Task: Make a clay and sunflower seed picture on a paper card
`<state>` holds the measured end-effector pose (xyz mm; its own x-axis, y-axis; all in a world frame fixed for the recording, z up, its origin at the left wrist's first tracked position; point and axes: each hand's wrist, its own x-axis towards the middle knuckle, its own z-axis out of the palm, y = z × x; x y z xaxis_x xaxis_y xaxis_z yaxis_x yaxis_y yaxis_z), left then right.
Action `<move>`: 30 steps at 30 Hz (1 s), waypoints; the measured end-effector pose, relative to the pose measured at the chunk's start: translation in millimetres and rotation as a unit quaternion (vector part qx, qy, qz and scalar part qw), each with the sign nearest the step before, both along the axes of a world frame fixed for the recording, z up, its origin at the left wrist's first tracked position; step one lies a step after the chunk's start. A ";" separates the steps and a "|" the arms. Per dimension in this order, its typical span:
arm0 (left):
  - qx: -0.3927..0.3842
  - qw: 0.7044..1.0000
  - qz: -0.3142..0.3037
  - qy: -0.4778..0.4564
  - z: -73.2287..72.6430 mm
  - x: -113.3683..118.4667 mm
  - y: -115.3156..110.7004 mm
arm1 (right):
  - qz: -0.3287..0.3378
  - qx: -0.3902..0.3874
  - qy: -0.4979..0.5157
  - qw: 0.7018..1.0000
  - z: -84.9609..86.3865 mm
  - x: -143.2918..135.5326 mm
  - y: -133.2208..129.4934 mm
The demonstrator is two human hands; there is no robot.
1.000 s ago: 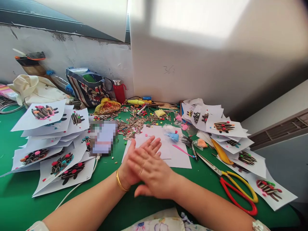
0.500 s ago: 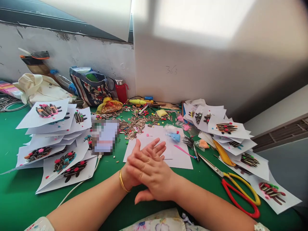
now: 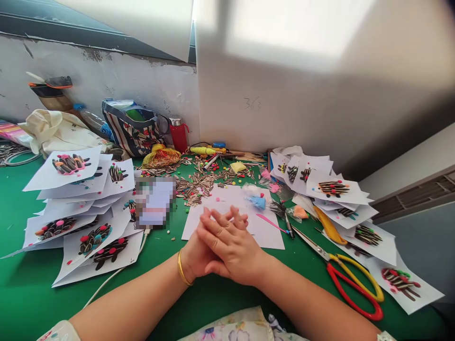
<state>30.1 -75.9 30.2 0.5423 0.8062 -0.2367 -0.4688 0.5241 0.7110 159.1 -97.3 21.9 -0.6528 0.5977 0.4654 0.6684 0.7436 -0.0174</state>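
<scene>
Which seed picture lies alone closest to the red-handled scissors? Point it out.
The seed picture at the far right front, with red and green dots. It lies just right of the red-handled scissors; the other sheets sit stacked farther back or across the table.

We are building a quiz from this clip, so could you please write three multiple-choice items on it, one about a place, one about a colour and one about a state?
1. Where do the scissors lie?
A. right of the hands
B. left of the hands
C. in the striped bag

2. What colour is the table cover?
A. blue
B. green
C. white

3. How are the left hand and right hand?
A. far apart
B. holding scissors
C. pressed together, empty

Answers: 1 A, they lie by the right forearm; 2 B, bare cloth shows green; 3 C, the right hand lies over the left, nothing between them.
</scene>
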 end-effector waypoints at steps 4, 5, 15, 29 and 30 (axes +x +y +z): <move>-0.036 0.992 -0.108 -0.053 -2.8 -2.6 -1.3 | -0.120 -0.015 0.031 0.992 1.0 14.7 7.2; -0.036 0.990 -0.120 -0.071 -3.0 -4.6 -0.2 | -0.142 -0.021 0.042 0.989 1.8 20.8 9.6; 0.033 0.992 -0.101 -0.073 -6.2 -11.6 8.6 | -0.106 -0.114 0.144 0.977 3.4 34.6 10.6; 0.165 0.967 0.031 0.190 -4.9 -7.0 14.9 | -0.086 -0.204 0.251 0.942 14.7 41.8 12.1; 0.178 0.962 0.036 0.204 -2.3 -6.8 15.4 | -0.083 -0.230 0.252 0.936 17.6 44.1 12.5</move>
